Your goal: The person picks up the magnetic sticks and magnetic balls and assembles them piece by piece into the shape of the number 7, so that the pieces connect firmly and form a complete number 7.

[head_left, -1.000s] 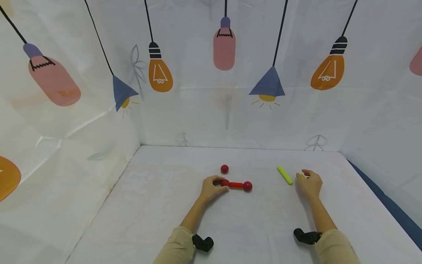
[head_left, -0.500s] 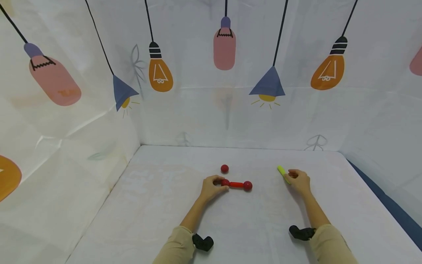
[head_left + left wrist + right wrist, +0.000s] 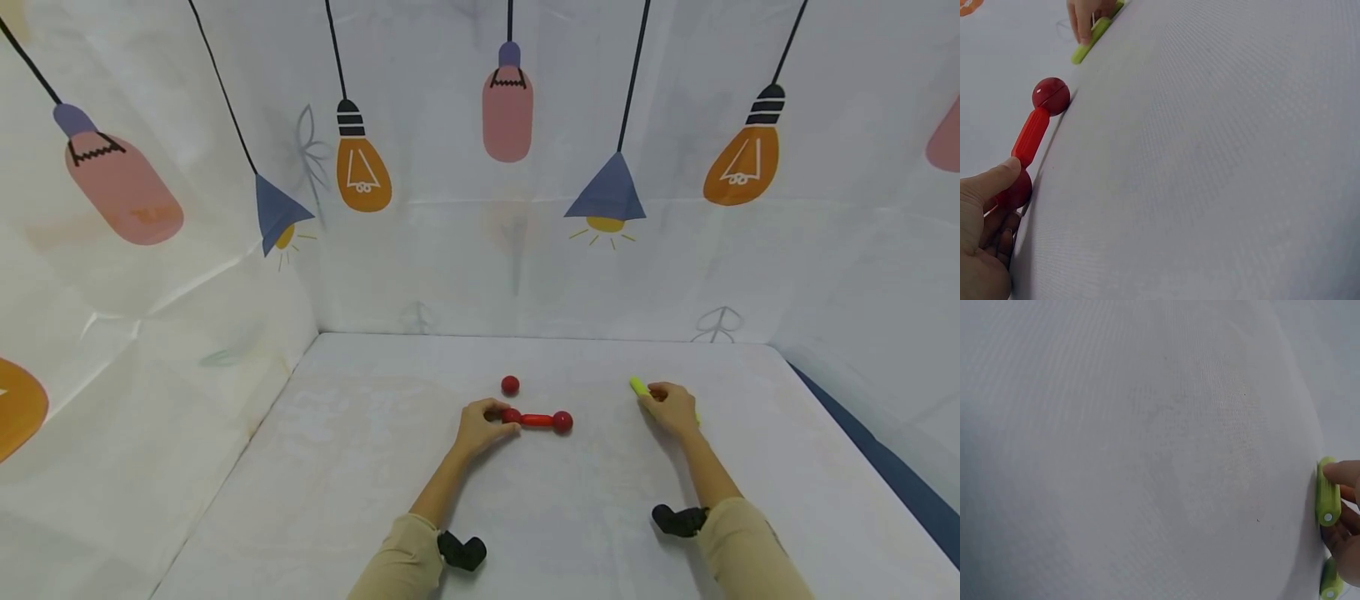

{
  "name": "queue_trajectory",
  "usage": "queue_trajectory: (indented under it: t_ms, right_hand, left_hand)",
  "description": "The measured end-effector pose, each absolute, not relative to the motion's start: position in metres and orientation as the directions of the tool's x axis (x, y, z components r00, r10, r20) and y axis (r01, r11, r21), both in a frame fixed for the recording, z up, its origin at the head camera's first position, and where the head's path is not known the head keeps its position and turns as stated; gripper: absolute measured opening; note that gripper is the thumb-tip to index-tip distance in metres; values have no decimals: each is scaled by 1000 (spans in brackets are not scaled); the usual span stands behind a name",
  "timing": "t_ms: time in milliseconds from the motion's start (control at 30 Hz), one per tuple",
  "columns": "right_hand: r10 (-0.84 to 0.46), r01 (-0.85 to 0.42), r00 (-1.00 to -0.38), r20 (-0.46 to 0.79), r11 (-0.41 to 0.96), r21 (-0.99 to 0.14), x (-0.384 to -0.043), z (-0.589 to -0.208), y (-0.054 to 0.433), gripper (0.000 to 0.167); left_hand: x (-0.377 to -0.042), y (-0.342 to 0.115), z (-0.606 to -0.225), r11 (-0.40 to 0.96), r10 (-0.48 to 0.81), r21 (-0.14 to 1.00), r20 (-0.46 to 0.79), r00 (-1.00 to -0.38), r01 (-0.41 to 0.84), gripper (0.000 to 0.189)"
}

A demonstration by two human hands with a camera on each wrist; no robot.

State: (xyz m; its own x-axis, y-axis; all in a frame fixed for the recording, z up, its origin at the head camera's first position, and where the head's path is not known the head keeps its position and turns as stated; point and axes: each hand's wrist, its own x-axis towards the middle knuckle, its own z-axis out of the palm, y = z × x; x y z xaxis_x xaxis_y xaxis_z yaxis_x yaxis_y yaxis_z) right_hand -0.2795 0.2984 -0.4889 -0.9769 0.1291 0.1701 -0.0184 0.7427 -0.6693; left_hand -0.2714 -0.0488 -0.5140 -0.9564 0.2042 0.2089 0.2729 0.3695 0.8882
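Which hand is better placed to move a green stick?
Probably the right hand: its fingers pinch a ridged lime-green stick, while the left hand holds a red ball joined to a red stick.

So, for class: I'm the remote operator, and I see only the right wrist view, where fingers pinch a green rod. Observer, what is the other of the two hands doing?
Observer: The left hand grips a red ball.
Operator: Is anything attached to that ball?
Observer: Yes, a red rod with a second ball on its other end.
Operator: Any loose pieces out of my sight?
Observer: A third ball lies apart on the table, farther from the person than the red rod.
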Motion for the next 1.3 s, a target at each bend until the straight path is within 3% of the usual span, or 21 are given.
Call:
queue_trajectory:
  t_ms: [333, 600, 800, 1067, 1300]
  right_hand:
    - [115, 50, -991, 67, 787, -615, -282, -479, 297, 42]
    - [72, 134, -990, -118, 716, -685, -277, -465, 297, 48]
    - [86, 213, -976, -201, 574, -791, -266, -460, 291, 55]
    - [1, 221, -974, -228, 255, -941, -253, -462, 280, 60]
    - [-78, 209, -972, -224, 161, -964, -245, -463, 269, 60]
  left_hand:
    - [-271, -49, -514, 363, 198, 893, 206, -958, 266, 34]
    - [-272, -48, -516, 366, 196, 892, 206, -959, 266, 34]
    - [-271, -48, -517, 367, 194, 891, 210, -958, 269, 34]
    - [-271, -48, -516, 362, 191, 889, 225, -955, 282, 34]
    - [-271, -47, -516, 365, 188, 894, 203, -961, 261, 34]
